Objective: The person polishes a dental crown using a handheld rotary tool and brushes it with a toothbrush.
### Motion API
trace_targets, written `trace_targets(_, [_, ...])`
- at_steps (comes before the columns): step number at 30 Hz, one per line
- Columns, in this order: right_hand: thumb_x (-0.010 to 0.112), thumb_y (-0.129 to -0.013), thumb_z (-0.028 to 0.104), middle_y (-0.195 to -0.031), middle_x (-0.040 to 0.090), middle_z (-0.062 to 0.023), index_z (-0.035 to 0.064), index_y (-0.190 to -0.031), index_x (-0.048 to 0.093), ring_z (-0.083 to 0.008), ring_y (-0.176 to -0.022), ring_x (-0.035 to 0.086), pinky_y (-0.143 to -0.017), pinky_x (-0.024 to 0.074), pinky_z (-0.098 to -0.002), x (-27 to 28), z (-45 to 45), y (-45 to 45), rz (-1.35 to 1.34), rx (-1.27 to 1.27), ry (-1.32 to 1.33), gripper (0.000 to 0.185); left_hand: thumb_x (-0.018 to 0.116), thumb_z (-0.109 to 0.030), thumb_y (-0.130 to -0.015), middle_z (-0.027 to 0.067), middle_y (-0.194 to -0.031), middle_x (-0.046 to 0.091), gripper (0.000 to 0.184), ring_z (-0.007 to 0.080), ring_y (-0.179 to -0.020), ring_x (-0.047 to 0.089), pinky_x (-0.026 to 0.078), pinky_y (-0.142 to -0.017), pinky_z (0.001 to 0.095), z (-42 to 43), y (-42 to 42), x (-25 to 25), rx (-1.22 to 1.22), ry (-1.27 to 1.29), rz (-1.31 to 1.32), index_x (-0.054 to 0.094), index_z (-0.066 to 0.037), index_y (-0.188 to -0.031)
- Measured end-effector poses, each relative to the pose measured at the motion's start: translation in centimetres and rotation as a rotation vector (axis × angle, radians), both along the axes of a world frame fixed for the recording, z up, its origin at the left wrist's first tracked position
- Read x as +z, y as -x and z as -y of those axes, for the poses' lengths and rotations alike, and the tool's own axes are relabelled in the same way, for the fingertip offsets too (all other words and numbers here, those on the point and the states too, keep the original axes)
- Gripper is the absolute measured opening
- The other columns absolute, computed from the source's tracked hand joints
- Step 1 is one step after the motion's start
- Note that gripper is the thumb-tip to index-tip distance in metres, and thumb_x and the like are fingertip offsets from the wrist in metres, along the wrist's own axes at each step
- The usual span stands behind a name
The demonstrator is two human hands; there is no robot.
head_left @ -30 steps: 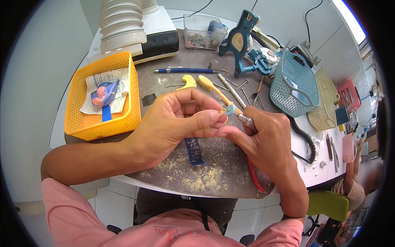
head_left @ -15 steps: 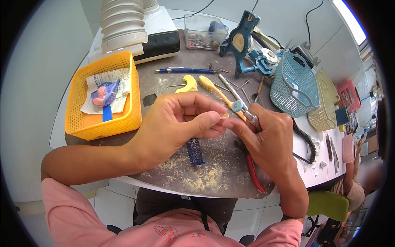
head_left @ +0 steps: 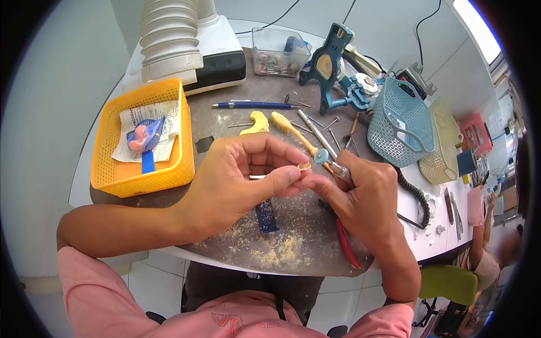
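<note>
Between its thumb and fingers, my left hand (head_left: 242, 174) pinches a small yellowish piece (head_left: 304, 167), partly hidden by the fingertips. My right hand (head_left: 363, 191) is wrapped round a metal rotary handpiece (head_left: 341, 170). A round light-blue disc (head_left: 321, 156) sits at the handpiece's tip, just right of the small piece and apart from it. The right thumb reaches to the left fingertips. Behind the hands lie a yellow-handled brush (head_left: 293, 128) and a yellow curved block (head_left: 257, 121). Below them is a dark blue strip (head_left: 266, 217) among pale yellow dust (head_left: 284, 248).
A yellow basket (head_left: 186, 152) stands left, near a ribbed hose (head_left: 170, 39). Behind are a clear box (head_left: 276, 42), a blue pen (head_left: 248, 105) and a teal metal frame (head_left: 329, 62). Right are a blue basket (head_left: 394, 132), red-handled pliers (head_left: 346, 245) and another person (head_left: 484, 256).
The disc has moved away from the small piece, to its right. The left fingers have shifted, showing more of the piece. The whole view has shifted slightly, with the bench lower in it.
</note>
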State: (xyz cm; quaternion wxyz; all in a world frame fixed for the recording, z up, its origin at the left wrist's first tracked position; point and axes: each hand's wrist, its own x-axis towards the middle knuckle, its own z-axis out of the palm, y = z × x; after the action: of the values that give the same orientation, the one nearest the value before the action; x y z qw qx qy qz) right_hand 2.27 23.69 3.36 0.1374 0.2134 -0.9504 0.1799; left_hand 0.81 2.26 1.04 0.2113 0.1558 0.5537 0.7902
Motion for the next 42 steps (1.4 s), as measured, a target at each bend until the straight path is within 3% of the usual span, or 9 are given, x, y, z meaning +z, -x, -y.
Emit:
trace_targets(15, [0.077,-0.073,0.058,-0.051,0.057,-0.007,0.0008,-0.076,0.066,-0.0239,-0.043,0.058,-0.043,0.0433,-0.0346,-0.1,0.3,0.0,0.048,0.023,-0.031,0.058,0.063,-0.003,-0.093,0.0133,-0.109,0.064,0.018,0.0212,-0.106,0.066,0.057,-0.092,0.0316,0.1,0.0,-0.8,0.031,-0.034,-0.011,0.057,0.004,-0.109])
trace_targets(42, [0.076,-0.075,0.057,-0.051,0.056,-0.0091,0.0028,-0.069,0.061,-0.0269,-0.044,0.058,-0.045,0.0443,-0.0367,-0.7,0.3,0.1,0.005,0.06,-0.014,0.057,0.064,-0.002,-0.092,0.0131,-0.106,0.065,0.016,0.0185,-0.105,0.066,0.056,-0.092,0.0291,0.2,-0.1,-0.8,0.051,0.039,-0.034,0.057,0.003,-0.105])
